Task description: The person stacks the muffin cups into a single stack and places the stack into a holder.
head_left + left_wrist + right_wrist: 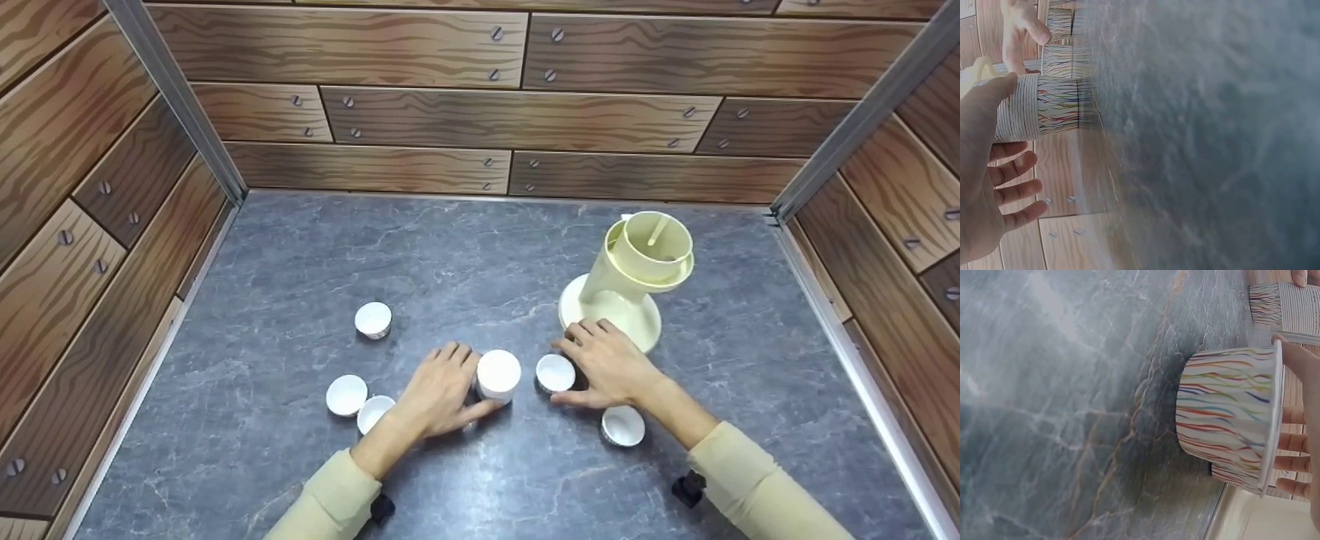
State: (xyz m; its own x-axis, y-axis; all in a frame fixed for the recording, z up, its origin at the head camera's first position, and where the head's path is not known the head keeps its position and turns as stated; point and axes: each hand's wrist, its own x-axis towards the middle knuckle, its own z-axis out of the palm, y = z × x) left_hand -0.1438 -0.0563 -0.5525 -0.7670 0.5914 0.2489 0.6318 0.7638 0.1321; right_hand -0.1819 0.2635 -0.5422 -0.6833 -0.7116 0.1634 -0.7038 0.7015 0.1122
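Observation:
My left hand (439,390) holds a stack of white paper cups (498,373) standing on the table, with thumb and index finger on its sides. In the left wrist view the stack (1039,107) shows many nested rims and colourful wavy lines; the other fingers are spread. My right hand (607,364) curves around a single white paper cup (555,373), thumb at its near side and fingers beyond it; contact is unclear. Just below that hand stands another paper cup (622,426), large in the right wrist view, where this striped cup (1230,410) mostly hides the one behind.
A pale yellow stand (637,262) with a cylindrical top and round base is just beyond my right hand. To the left are three more paper cups: one farther back (373,320), one nearer (346,395), one partly behind my left wrist (375,412). Wood-patterned walls (420,112) enclose the table.

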